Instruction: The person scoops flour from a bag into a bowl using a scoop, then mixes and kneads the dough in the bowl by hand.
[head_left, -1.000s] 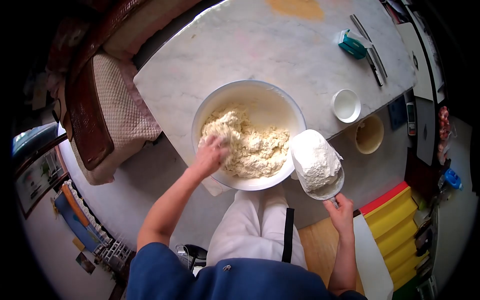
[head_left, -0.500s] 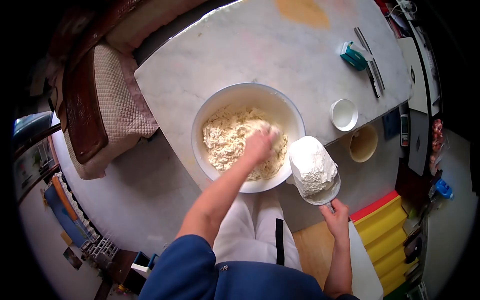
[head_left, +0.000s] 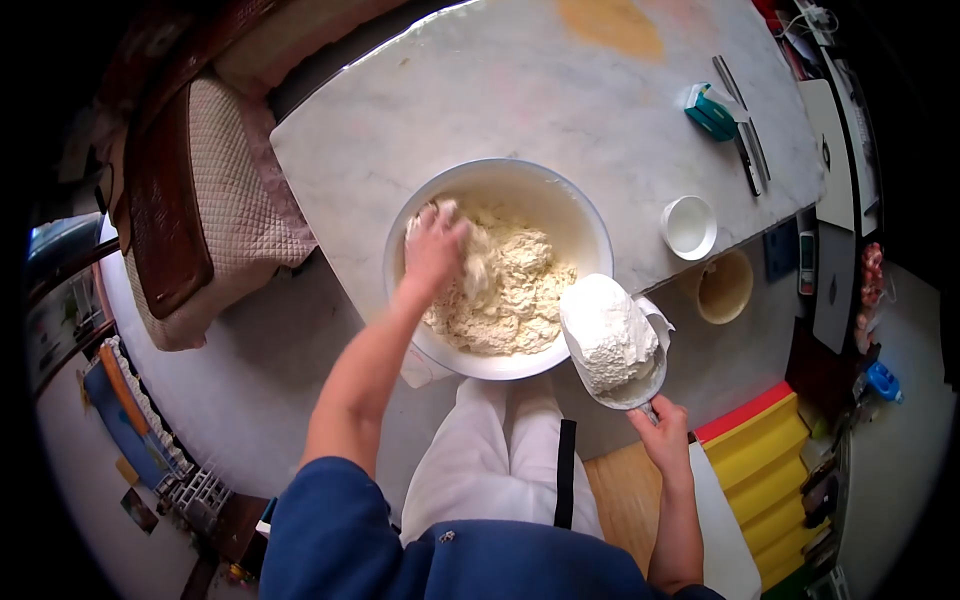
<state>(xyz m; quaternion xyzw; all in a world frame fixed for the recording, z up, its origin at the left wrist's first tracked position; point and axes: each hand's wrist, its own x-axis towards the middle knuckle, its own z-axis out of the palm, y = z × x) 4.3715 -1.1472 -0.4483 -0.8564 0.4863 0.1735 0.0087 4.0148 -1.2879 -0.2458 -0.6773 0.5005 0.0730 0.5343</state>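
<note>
A large white bowl with a bluish rim stands at the near edge of the table, holding crumbly, shaggy dough. Inside it, at the left wall, my left hand touches the dough; its fingers look apart and floury, slightly blurred by motion. My right hand is closed round the handle of a flour scoop. White flour is heaped high in the scoop, whose front end overlaps the bowl's right rim from my view.
On the marble-patterned table are a small white bowl, a green-and-white packet and dark, slim utensils. A beige round container sits below the right edge. A quilted seat stands left, yellow steps or drawers right.
My left hand has swept from the right side of the dough to the bowl's left side. The flour scoop in my right hand has shifted slightly left, over the rim.
</note>
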